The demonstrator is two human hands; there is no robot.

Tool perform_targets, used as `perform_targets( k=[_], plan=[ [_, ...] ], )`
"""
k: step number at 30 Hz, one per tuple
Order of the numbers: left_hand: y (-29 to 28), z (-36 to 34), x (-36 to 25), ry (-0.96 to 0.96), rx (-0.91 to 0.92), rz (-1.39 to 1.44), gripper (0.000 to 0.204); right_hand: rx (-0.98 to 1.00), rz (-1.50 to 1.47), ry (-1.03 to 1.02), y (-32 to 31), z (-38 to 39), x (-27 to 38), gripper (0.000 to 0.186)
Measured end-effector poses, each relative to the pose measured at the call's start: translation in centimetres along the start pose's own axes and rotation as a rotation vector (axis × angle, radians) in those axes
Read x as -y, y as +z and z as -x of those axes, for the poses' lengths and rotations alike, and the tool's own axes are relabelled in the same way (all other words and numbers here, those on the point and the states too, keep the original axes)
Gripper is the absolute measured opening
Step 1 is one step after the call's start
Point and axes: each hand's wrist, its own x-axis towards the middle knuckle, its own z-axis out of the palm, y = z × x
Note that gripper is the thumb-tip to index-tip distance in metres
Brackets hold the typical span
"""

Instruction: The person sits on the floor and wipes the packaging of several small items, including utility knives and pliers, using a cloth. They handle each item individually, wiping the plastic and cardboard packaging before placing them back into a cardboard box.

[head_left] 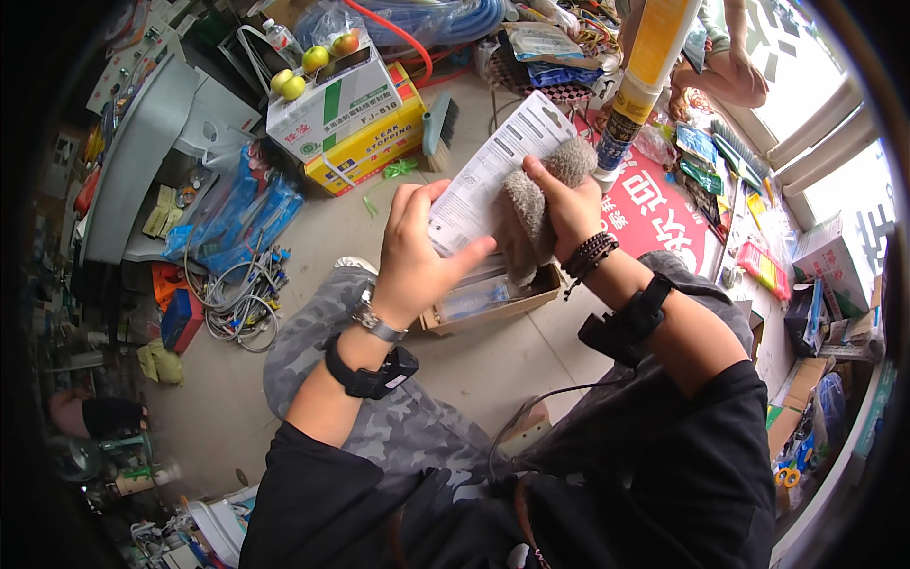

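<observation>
Printed-side up, a flat white blister pack [485, 171] with a hang hole is tilted in front of me. My left hand [414, 261] grips its lower left edge, fingers along the side and thumb over the bottom corner. A bunched grey-brown fluffy cloth [531, 211] is clutched in my right hand [574, 207], its thumb on top, and it lies against the pack's right part. Below both hands, an open cardboard box [536, 296] on the floor holds clear plastic-wrapped items, partly hidden by the cloth and my left hand.
A tall yellow-and-white tube [637, 100] stands just beyond my right hand. Stacked cartons [365, 147] with several apples [316, 60] on top sit at far left, beside a brush [439, 131]. Coiled hoses [242, 303] lie left. A red mat [654, 213] spreads right; another person's hand [744, 76] shows beyond.
</observation>
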Motion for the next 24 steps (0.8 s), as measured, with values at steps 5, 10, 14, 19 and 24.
perform_targets(
  k=[5, 10, 14, 19, 24],
  plan=[
    [0.7, 0.5, 2.3, -0.447, 0.113, 0.539, 0.026, 0.110, 0.134, -0.094, 0.2, -0.1, 1.0, 0.038],
    [1.1, 0.6, 1.9, -0.360, 0.046, 0.365, 0.029, 0.140, 0.252, -0.104, 0.5, 0.8, 0.3, 0.035],
    [1.9, 0.7, 1.3, -0.359, -0.128, 0.413, 0.028, 0.175, 0.263, -0.146, 1.3, 1.9, 0.4, 0.032],
    [2.0, -0.1, 1.6, -0.300, -0.273, 0.421, 0.027, 0.238, 0.368, -0.241, 1.7, 4.0, -0.6, 0.033],
    [1.2, -0.5, 1.2, -0.335, -0.294, 0.437, 0.025, 0.348, 0.501, -0.227, 1.4, 4.8, -0.4, 0.042]
  ],
)
